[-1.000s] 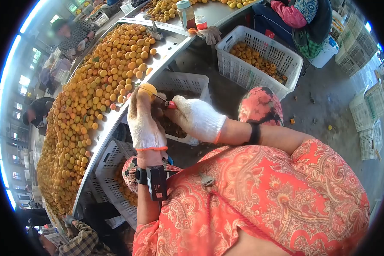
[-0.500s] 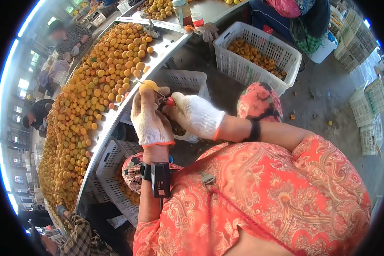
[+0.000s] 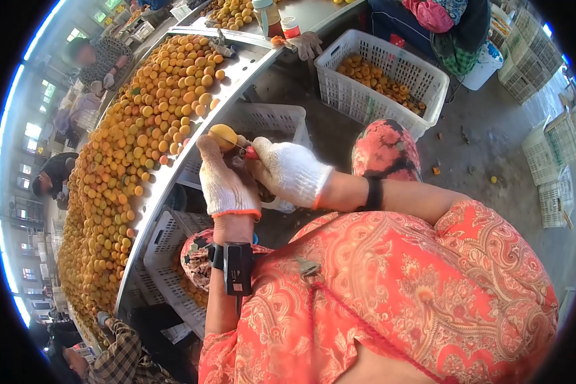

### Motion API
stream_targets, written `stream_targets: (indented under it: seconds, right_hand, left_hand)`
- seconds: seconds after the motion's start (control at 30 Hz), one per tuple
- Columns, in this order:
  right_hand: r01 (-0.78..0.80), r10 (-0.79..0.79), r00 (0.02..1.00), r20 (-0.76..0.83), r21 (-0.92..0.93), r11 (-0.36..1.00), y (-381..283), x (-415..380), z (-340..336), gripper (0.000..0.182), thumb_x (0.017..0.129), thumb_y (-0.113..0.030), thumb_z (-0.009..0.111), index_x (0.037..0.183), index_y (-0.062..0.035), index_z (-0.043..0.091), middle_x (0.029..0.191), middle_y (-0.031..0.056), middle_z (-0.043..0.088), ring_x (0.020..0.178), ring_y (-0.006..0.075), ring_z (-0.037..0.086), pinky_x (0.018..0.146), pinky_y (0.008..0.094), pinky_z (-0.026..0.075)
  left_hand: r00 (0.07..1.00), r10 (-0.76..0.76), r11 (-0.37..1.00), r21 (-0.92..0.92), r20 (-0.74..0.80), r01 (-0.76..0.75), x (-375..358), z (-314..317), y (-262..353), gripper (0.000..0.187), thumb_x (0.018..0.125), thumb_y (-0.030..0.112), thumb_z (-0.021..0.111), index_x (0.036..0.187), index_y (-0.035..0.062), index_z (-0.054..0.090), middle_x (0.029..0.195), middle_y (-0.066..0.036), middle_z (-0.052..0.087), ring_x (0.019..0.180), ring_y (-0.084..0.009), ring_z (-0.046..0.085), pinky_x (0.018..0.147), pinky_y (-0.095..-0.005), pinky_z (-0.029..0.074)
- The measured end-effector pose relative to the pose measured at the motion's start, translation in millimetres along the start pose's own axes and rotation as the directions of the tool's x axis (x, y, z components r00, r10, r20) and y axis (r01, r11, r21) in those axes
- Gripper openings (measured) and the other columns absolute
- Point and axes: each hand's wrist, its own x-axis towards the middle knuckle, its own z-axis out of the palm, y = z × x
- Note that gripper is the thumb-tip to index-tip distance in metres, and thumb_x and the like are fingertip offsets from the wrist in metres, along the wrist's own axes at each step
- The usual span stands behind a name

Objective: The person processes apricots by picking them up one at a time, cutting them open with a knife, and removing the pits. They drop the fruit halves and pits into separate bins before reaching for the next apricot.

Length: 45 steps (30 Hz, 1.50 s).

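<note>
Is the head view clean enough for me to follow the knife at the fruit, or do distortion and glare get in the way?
Head view: strong fisheye bends the metal table and blacks out the corners; the fruit in the left hand and the red-handled knife in the right hand are sharp and evenly lit; windows at left are blown out.

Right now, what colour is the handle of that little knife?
Red, on the knife in the right hand; the head view shows it.

No text, label, brand or number can be read on anything here.
</note>
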Motion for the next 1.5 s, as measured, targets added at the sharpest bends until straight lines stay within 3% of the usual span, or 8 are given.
stream_targets:
  seconds: [0.23, 0.63, 0.9, 0.97, 1.0, 1.23, 1.4, 1.5]
  right_hand:
    - [0.012, -0.012, 1.0, -0.017, 0.015, 1.0, 9, 1, 3, 0.03, 0.1, -0.029, 0.052, 0.099, 0.0013, 0.051, 0.072, 0.0221, 0.065, 0.068, 0.0397, 0.067, 0.056, 0.0474, 0.051]
    - [0.064, -0.067, 0.998, -0.012, -0.169, 0.984, 8, 4, 0, 0.029, 0.098, -0.027, 0.055, 0.095, 0.0014, 0.051, 0.064, 0.0203, 0.062, 0.058, 0.0346, 0.067, 0.05, 0.0425, 0.05]
    - [0.068, -0.017, 0.97, -0.243, 0.205, 0.976, -3, 19, -36, 0.031, 0.094, -0.033, 0.065, 0.099, -0.0036, 0.056, 0.082, 0.0226, 0.065, 0.078, 0.042, 0.065, 0.064, 0.0455, 0.051]
    - [0.077, -0.017, 0.963, -0.268, 0.216, 0.973, -8, 23, -43, 0.033, 0.093, -0.035, 0.066, 0.1, -0.0042, 0.056, 0.082, 0.023, 0.064, 0.08, 0.0422, 0.065, 0.065, 0.0453, 0.05]
    - [0.071, -0.002, 0.967, -0.253, 0.263, 0.962, -8, 24, -42, 0.033, 0.093, -0.035, 0.066, 0.099, -0.0045, 0.055, 0.082, 0.0233, 0.064, 0.08, 0.0425, 0.064, 0.064, 0.0453, 0.05]
    - [0.08, -0.022, 0.974, -0.227, 0.248, 0.965, -23, 23, -48, 0.029, 0.093, -0.034, 0.065, 0.095, -0.0063, 0.058, 0.077, 0.0213, 0.063, 0.076, 0.042, 0.064, 0.062, 0.0447, 0.05]
    - [0.245, -0.226, 0.941, -0.251, 0.048, 0.968, -31, 25, -55, 0.024, 0.091, -0.031, 0.067, 0.089, -0.0082, 0.06, 0.074, 0.0173, 0.063, 0.072, 0.0387, 0.065, 0.06, 0.0429, 0.051]
    - [0.303, -0.304, 0.928, -0.215, -0.04, 0.952, -24, 25, -52, 0.023, 0.088, -0.031, 0.069, 0.087, -0.01, 0.061, 0.074, 0.0154, 0.063, 0.07, 0.0374, 0.065, 0.059, 0.0427, 0.051]
  left_hand:
    - [0.996, 0.083, 0.987, 0.14, -0.017, -0.08, 2, 7, 6, 0.039, 0.101, 0.04, 0.057, 0.109, 0.0027, 0.06, 0.097, -0.008, 0.064, 0.089, -0.0197, 0.06, 0.082, -0.0338, 0.05]
    - [0.996, -0.085, 0.989, -0.126, -0.035, 0.08, 2, 9, 5, 0.033, 0.099, 0.038, 0.06, 0.105, 0.0051, 0.058, 0.095, -0.01, 0.062, 0.089, -0.024, 0.059, 0.084, -0.0377, 0.05]
    - [0.993, -0.033, 0.965, 0.262, 0.11, 0.003, 3, -2, 12, 0.028, 0.101, 0.028, 0.055, 0.113, 0.0038, 0.061, 0.089, -0.011, 0.068, 0.073, -0.0177, 0.066, 0.063, -0.0307, 0.055]
    - [0.931, 0.194, 0.803, 0.496, 0.309, -0.332, -11, 15, -5, 0.03, 0.101, 0.025, 0.055, 0.122, 0.0038, 0.059, 0.089, -0.008, 0.067, 0.068, -0.0138, 0.064, 0.061, -0.0279, 0.054]
    - [0.981, -0.02, 0.937, 0.347, 0.191, -0.049, -20, 23, 2, 0.031, 0.102, 0.024, 0.056, 0.127, 0.0053, 0.058, 0.089, -0.003, 0.067, 0.064, -0.0101, 0.062, 0.058, -0.0241, 0.051]
    - [0.943, -0.289, 0.937, 0.249, 0.164, 0.244, -17, 12, 2, 0.035, 0.102, 0.043, 0.05, 0.12, 0.0143, 0.06, 0.092, -0.001, 0.067, 0.064, -0.0108, 0.06, 0.049, -0.0251, 0.041]
    - [0.914, -0.405, 0.914, 0.013, 0.0, 0.405, -40, 39, 15, 0.036, 0.097, 0.048, 0.057, 0.122, 0.0227, 0.062, 0.121, 0.004, 0.065, 0.11, -0.0162, 0.064, 0.091, -0.0347, 0.053]
    - [0.913, -0.406, 0.913, -0.039, -0.027, 0.405, -43, 35, 11, 0.039, 0.096, 0.05, 0.056, 0.123, 0.0225, 0.061, 0.12, 0.002, 0.065, 0.109, -0.0187, 0.064, 0.093, -0.0386, 0.053]
